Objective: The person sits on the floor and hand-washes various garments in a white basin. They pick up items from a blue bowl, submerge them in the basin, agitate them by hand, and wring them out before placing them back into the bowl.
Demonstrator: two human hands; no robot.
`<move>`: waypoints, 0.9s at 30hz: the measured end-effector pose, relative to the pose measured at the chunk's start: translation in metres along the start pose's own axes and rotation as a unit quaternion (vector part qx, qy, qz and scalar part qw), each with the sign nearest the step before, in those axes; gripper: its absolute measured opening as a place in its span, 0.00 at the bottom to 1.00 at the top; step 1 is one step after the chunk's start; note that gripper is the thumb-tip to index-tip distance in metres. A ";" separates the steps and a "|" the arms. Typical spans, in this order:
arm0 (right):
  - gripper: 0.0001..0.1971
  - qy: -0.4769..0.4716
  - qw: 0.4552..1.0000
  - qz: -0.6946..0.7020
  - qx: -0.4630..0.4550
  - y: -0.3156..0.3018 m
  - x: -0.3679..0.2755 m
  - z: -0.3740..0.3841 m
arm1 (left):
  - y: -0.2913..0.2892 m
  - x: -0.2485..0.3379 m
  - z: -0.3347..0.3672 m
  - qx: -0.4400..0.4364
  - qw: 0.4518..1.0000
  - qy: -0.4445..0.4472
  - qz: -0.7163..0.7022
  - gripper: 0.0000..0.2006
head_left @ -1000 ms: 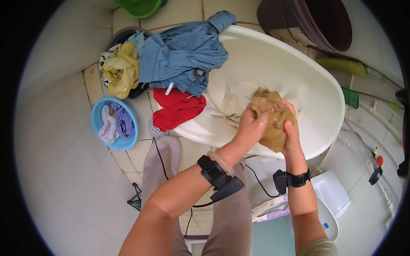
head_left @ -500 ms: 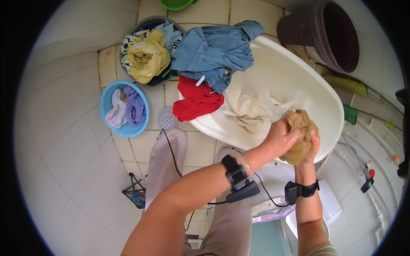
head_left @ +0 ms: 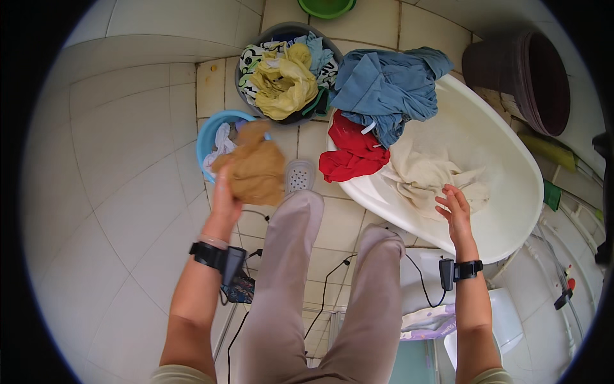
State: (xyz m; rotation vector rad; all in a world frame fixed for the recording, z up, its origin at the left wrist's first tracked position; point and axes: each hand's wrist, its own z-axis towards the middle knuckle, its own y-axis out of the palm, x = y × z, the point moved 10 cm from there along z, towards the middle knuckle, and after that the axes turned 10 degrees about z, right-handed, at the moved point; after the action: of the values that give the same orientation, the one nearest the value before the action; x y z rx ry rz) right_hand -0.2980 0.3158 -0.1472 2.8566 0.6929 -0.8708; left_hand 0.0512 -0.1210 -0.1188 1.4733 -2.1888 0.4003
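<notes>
My left hand grips a wet tan cloth, which hangs over the near side of a light blue basin. The cloth is slightly blurred and hides part of that basin. Inside the basin lie a white cloth and a bit of purple fabric. My right hand is above the white baby bathtub, fingers apart and holding nothing. Below and beyond it, a soaked cream cloth lies in the tub. A red garment and a blue garment drape over the tub's left rim.
A grey basin at the back holds a yellow cloth and other laundry. Beyond it sits a green bowl. A dark bucket lies tipped at the far right. My grey clog stands beside the blue basin; cables trail around my legs.
My left hand has carried the tan cloth left, from above the tub to the blue basin. My right hand has let go of it and opened. The view has shifted left.
</notes>
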 end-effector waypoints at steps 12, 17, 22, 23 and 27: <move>0.58 -0.065 0.681 -0.728 -0.047 0.050 0.063 0.080 | 0.034 -0.004 0.056 0.030 0.927 0.110 0.357 0.30; 0.63 -0.064 0.633 -0.772 0.005 0.054 0.093 0.137 | 0.155 -0.046 0.001 -0.177 0.941 0.077 0.279 0.20; 0.30 -0.153 0.763 -0.620 0.100 0.005 0.073 0.193 | 0.214 -0.109 -0.039 -0.310 0.910 0.018 0.274 0.13; 0.25 -0.135 0.795 -0.584 0.091 -0.001 0.057 0.202 | 0.224 -0.120 -0.043 -0.326 0.904 0.007 0.276 0.13; 0.16 -0.275 0.867 -0.402 0.101 -0.018 -0.005 0.176 | 0.262 -0.159 -0.048 -0.345 0.892 0.010 0.294 0.13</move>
State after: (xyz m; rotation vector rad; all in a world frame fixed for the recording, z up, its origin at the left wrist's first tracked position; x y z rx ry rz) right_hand -0.3994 0.2946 -0.2902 2.1773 1.8006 -1.8324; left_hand -0.1311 0.1270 -0.1573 0.4187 -2.3643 -0.1825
